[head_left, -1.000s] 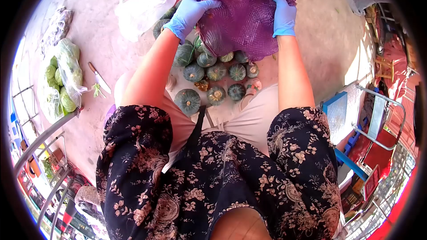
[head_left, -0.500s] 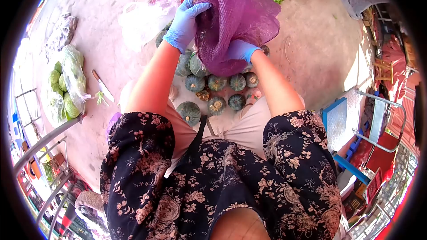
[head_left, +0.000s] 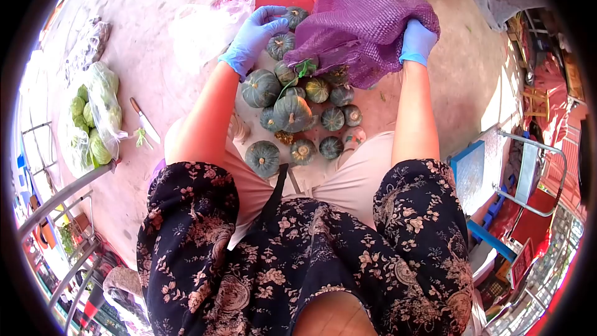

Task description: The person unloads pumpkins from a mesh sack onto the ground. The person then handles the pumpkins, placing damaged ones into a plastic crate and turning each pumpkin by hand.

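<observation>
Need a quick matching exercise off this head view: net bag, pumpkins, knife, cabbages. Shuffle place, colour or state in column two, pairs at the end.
Column one
1. Net bag
2. Pumpkins
3. Knife
4. Cabbages

Column two
A. Brown-handled, lying on the floor
B. Partly covered by clear plastic
C. Purple, held in the right hand
D. Dark green, clustered in front of the person

Right pairs: 1-C, 2-D, 3-A, 4-B
</observation>
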{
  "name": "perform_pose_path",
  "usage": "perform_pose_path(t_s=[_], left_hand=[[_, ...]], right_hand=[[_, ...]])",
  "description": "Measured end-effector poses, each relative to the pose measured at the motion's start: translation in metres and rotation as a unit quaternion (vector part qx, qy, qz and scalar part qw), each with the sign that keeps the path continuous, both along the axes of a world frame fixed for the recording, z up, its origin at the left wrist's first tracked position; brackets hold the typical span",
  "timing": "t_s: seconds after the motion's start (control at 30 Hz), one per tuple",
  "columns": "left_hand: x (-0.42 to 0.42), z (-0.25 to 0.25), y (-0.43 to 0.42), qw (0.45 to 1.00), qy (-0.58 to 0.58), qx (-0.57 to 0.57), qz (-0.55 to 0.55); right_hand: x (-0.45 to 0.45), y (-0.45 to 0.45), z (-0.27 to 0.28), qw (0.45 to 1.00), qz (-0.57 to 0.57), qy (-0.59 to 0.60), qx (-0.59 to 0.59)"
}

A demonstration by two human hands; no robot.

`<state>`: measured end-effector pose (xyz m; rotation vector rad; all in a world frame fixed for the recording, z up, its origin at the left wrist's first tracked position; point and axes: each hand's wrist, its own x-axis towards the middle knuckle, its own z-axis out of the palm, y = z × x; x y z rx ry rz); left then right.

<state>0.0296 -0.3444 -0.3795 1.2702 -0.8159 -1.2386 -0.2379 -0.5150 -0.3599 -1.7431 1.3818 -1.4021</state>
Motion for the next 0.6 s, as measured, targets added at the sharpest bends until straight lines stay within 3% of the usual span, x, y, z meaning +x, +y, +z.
perform_pose_path(t_s=[0.1, 0.13, 0.2, 0.3, 0.43, 0.5, 0.53, 0.6], left_hand=[[0.001, -0.002, -0.001, 0.997, -0.066, 0.027, -0.013], [-0.001, -0.003, -0.002, 0.995, -0.095, 0.035, -0.021], [-0.011, -0.013, -0.003, 0.981, -0.189, 0.035, -0.039], [-0.026, -0.026, -0.010, 0.932, -0.334, 0.070, -0.124], [-0.048, -0.052, -0.016, 0.880, -0.467, 0.035, -0.081], [-0.057, -0.055, -0.018, 0.877, -0.459, 0.050, -0.130], [-0.064, -0.058, -0.015, 0.880, -0.467, 0.014, -0.092], [-0.072, -0.102, -0.023, 0.873, -0.461, -0.014, -0.158]], right_hand=[[-0.004, 0.001, -0.010, 0.987, -0.008, -0.158, 0.034], [-0.003, 0.004, -0.010, 0.968, 0.000, -0.221, 0.123], [0.006, 0.012, -0.011, 0.936, 0.088, -0.296, 0.172], [0.021, 0.028, -0.003, 0.850, 0.182, -0.409, 0.277], [0.025, 0.046, 0.034, 0.764, 0.251, -0.481, 0.349], [0.017, 0.048, 0.049, 0.774, 0.241, -0.483, 0.330], [0.014, 0.054, 0.061, 0.781, 0.226, -0.486, 0.319], [0.008, 0.053, 0.070, 0.794, 0.199, -0.498, 0.286]])
